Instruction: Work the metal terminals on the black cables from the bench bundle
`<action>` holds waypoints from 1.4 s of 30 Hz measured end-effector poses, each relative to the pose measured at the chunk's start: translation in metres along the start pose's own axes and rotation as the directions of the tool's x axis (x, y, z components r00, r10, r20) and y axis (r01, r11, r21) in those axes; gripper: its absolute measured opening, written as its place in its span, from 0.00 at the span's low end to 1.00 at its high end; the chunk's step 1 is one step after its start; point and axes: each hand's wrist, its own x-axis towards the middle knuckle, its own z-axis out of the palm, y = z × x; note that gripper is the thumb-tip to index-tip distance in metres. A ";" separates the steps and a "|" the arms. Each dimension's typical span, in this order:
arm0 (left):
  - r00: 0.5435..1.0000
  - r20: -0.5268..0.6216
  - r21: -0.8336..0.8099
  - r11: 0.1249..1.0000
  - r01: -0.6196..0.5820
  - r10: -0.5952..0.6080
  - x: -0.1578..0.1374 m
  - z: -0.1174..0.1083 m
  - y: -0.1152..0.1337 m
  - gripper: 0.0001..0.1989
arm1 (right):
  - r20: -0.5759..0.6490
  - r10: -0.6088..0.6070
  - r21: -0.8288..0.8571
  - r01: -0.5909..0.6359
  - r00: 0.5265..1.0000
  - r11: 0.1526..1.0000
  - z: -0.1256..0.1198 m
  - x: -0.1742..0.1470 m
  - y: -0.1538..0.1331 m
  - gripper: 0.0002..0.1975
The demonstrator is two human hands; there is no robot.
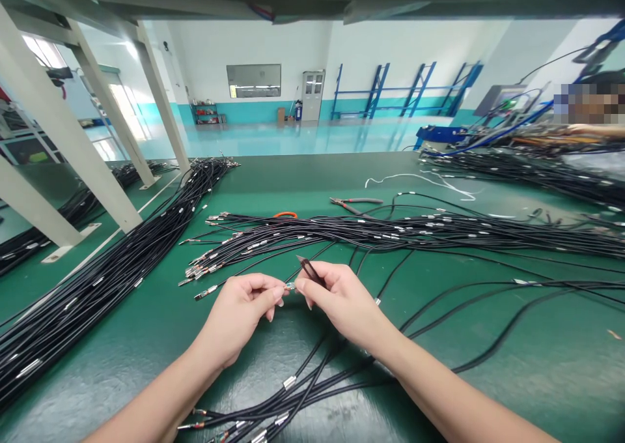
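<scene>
Left hand (244, 309): grip pinching cable end (290, 286), over surface (146, 365) | Right hand (342, 293): grip clasping dark pointed tool (312, 272), probably tweezers | Technique: brace cable end, keep tool's tip off fingers.

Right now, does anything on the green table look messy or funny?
Yes, a little: loose, bent white strands lie beyond the middle bundle of black cables, looking like stray scraps because they're pale and unbundled. I can't see any spill.

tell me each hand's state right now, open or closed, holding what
Left hand: closed, pinching a cable end.
Right hand: closed, holding a small pointed tool.
</scene>
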 end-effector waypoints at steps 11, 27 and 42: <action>1.000 -0.003 0.030 0.999 -0.014 0.014 0.002 -0.002 0.000 0.11 | 0.015 0.004 0.011 -0.004 1.000 1.000 0.002 0.001 0.004 0.12; 0.995 -0.075 0.159 0.986 -0.048 0.061 -0.001 -0.001 0.006 0.07 | 0.000 0.090 0.129 -0.089 0.996 0.988 0.002 0.001 0.006 0.13; 0.999 -0.050 0.137 0.991 -0.001 0.008 -0.001 -0.002 0.005 0.07 | -0.034 0.005 0.003 -0.005 0.999 1.000 0.001 0.000 0.004 0.13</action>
